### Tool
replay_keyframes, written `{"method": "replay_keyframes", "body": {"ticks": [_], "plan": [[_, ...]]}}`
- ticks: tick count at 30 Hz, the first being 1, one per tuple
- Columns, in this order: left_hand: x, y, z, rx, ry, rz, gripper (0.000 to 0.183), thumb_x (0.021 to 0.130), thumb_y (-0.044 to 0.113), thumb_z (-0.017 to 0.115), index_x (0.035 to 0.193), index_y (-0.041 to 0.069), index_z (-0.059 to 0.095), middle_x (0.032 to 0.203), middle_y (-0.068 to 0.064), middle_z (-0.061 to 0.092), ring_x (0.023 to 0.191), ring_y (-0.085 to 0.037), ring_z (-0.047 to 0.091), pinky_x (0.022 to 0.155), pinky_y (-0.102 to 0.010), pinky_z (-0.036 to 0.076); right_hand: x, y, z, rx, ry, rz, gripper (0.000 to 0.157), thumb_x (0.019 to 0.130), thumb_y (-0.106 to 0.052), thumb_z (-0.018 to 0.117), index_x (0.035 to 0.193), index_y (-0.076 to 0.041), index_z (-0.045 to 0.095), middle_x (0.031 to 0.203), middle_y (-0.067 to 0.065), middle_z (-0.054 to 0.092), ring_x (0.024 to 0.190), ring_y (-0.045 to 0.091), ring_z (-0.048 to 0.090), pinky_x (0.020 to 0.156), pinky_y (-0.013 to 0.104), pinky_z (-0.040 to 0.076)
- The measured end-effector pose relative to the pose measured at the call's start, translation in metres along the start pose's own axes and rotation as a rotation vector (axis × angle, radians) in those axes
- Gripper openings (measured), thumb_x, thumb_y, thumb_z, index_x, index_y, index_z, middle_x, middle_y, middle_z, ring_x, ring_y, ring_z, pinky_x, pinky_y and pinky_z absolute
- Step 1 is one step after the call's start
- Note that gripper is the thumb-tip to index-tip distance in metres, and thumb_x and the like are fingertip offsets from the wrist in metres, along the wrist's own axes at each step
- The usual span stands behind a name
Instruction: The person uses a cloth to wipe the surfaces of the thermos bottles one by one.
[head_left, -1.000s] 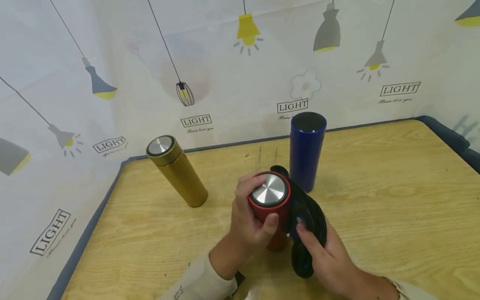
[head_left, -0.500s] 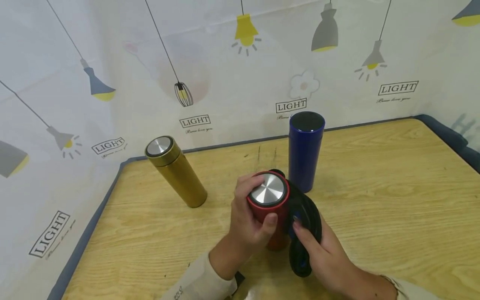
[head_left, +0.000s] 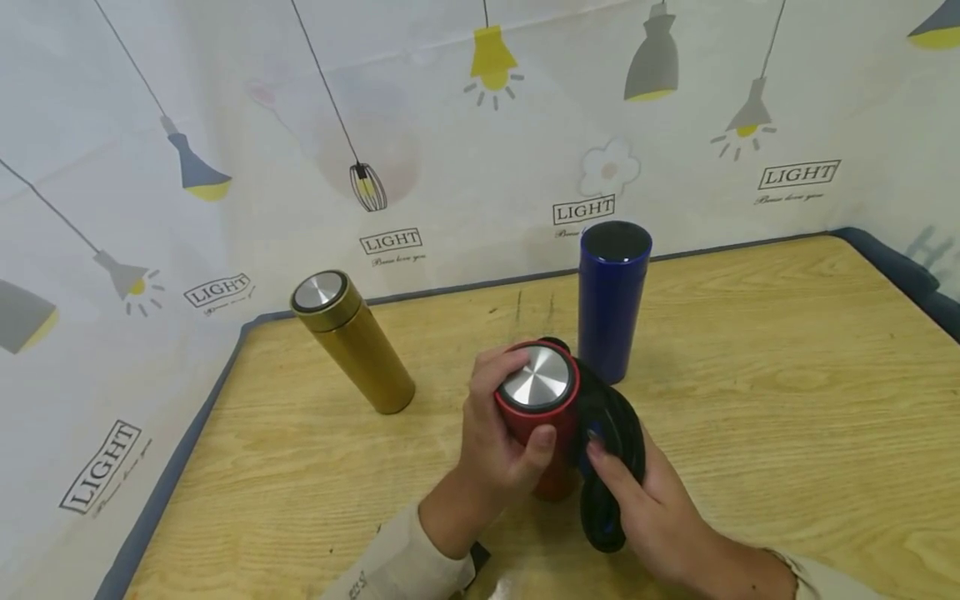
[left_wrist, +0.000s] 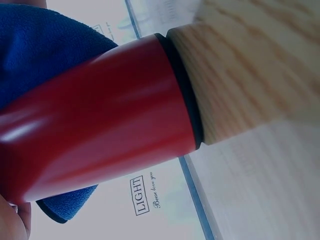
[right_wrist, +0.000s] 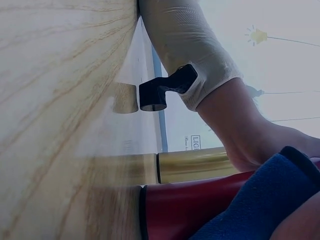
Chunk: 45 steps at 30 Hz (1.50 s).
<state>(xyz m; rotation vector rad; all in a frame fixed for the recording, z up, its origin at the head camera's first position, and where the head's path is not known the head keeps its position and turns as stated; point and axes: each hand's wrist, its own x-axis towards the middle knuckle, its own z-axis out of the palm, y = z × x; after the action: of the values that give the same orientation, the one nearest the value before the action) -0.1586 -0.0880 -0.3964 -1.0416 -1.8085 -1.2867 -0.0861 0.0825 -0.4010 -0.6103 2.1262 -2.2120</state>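
Gold flask: standing far left (head_left: 356, 346), well apart from both hands, so probably the safest here; smooth metallic cylinder, silver disc set in a dark ring on its lid.
Left hand: curled round the upper red flask (left_wrist: 100, 120), this hand (head_left: 495, 442) has a finger over the lid; slacken that grip and the flask might twist or tip.
Red flask: centre stage, upright on the table (head_left: 787, 400) between the hands; slick, glossy shell, so skidding looks possible; black ring at the base.
Cloth: folded against the flask's right side (head_left: 615, 425), lower end hanging loose, and that end could bunch or slip; plush blue pile, dark edging.
Blue flask: just behind the cloth (head_left: 612, 308), near enough for a wide swing to clip; shiny tube, flat dark top.
Right hand: gripping the cloth, thumb on its near face (head_left: 660, 517); too hard a shove could topple the red flask. Wood-grained tabletop below, faintly reflective.
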Motion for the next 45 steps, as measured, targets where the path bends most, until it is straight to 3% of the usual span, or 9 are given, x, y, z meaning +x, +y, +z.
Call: {"method": "replay_keyframes", "body": {"ticks": [10, 15, 21, 30, 35, 38, 45], "plan": [[0.000, -0.003, 0.000, 0.010, 0.013, 0.008, 0.056, 0.101, 0.047, 0.043, 0.130, 0.000, 0.035, 0.114, -0.025, 0.056, 0.102, -0.032, 0.061, 0.082, -0.040, 0.061, 0.000, 0.005, 0.000, 0.000, 0.050, 0.011, 0.042, 0.107, -0.005, 0.038, 0.148, -0.003, 0.036, 0.141, 0.007, 0.051, 0.127, 0.005, 0.051, 0.101, 0.014, 0.045], [-0.003, -0.002, 0.000, 0.010, -0.023, -0.020, 0.056, 0.102, 0.047, 0.042, 0.132, 0.001, 0.033, 0.116, -0.025, 0.054, 0.104, -0.031, 0.060, 0.084, -0.039, 0.060, 0.002, 0.002, -0.002, -0.041, 0.091, -0.009, 0.038, 0.106, -0.004, 0.039, 0.144, -0.001, 0.040, 0.131, 0.006, 0.057, 0.117, 0.008, 0.057, 0.096, 0.016, 0.050], [-0.004, -0.002, 0.001, 0.020, -0.013, -0.015, 0.056, 0.101, 0.047, 0.042, 0.131, 0.000, 0.034, 0.116, -0.024, 0.055, 0.103, -0.031, 0.060, 0.084, -0.039, 0.060, 0.009, -0.007, -0.004, -0.062, 0.065, -0.033, 0.037, 0.107, -0.006, 0.037, 0.144, -0.005, 0.040, 0.138, 0.011, 0.053, 0.123, 0.010, 0.056, 0.098, 0.018, 0.050], [-0.003, -0.002, -0.002, 0.034, 0.005, 0.005, 0.056, 0.101, 0.047, 0.041, 0.130, 0.000, 0.033, 0.114, -0.024, 0.055, 0.101, -0.031, 0.060, 0.082, -0.037, 0.060, 0.025, -0.020, 0.004, -0.026, 0.098, -0.171, 0.037, 0.104, 0.004, 0.039, 0.140, 0.000, 0.045, 0.130, 0.010, 0.060, 0.119, 0.012, 0.058, 0.097, 0.018, 0.051], [-0.004, -0.002, -0.002, 0.025, 0.048, 0.028, 0.057, 0.102, 0.047, 0.042, 0.129, -0.002, 0.035, 0.114, -0.026, 0.055, 0.102, -0.032, 0.058, 0.082, -0.038, 0.059, 0.033, -0.030, 0.010, -0.007, 0.108, -0.176, 0.043, 0.103, 0.003, 0.041, 0.145, -0.005, 0.044, 0.139, 0.012, 0.055, 0.128, 0.014, 0.054, 0.103, 0.018, 0.047], [-0.003, -0.002, -0.001, 0.021, 0.050, 0.044, 0.057, 0.102, 0.047, 0.043, 0.129, -0.003, 0.035, 0.115, -0.027, 0.054, 0.104, -0.033, 0.057, 0.084, -0.039, 0.058, 0.036, -0.035, 0.010, -0.020, 0.115, -0.203, 0.048, 0.102, 0.004, 0.042, 0.149, -0.008, 0.042, 0.147, 0.012, 0.051, 0.134, 0.014, 0.050, 0.106, 0.017, 0.044], [0.001, -0.001, 0.000, 0.042, 0.025, 0.050, 0.059, 0.100, 0.048, 0.044, 0.128, -0.003, 0.035, 0.115, -0.026, 0.055, 0.104, -0.032, 0.058, 0.083, -0.037, 0.059, 0.039, -0.039, 0.004, -0.009, 0.111, -0.273, 0.051, 0.098, 0.012, 0.042, 0.147, -0.003, 0.044, 0.148, 0.011, 0.051, 0.135, 0.014, 0.049, 0.109, 0.016, 0.040]]}}
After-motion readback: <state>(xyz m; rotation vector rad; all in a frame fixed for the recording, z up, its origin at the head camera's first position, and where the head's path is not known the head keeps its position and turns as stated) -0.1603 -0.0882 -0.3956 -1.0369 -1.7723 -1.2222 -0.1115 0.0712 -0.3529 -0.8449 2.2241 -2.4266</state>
